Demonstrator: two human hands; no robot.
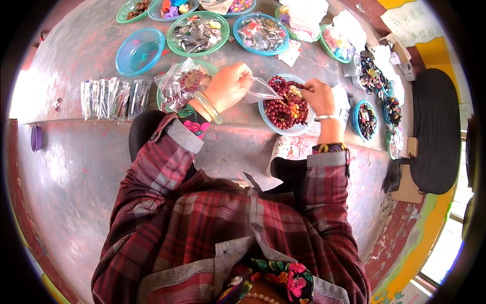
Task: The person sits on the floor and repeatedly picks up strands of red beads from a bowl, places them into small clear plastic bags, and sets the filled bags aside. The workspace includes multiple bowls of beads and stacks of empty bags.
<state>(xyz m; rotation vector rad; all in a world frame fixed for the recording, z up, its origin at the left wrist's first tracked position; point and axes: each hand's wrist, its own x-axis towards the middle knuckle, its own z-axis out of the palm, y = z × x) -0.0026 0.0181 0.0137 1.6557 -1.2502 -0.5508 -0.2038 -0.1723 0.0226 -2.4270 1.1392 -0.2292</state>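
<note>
My left hand (229,87) is closed on the edge of a clear plastic bag (264,91), which stretches toward the middle of a bowl. Dark red beaded bracelets (280,112), with some orange and yellow beads among them, fill this pale blue bowl (290,133). At the bowl's right side my right hand (319,97) is pinched shut right by the beads; what its fingertips hold is too small to make out. Beneath and beside my left wrist sits a green bowl (204,64) with a clear bag of dark red beads (188,83) in it.
Bundles of slim bagged items (115,99) lie left. An empty blue bowl (140,52) and bowls of bagged trinkets (198,33), (261,33) stand beyond my hands. A blue basket of dark small items (364,120) is right, near a black chair (436,131). A ledge edge crosses before me.
</note>
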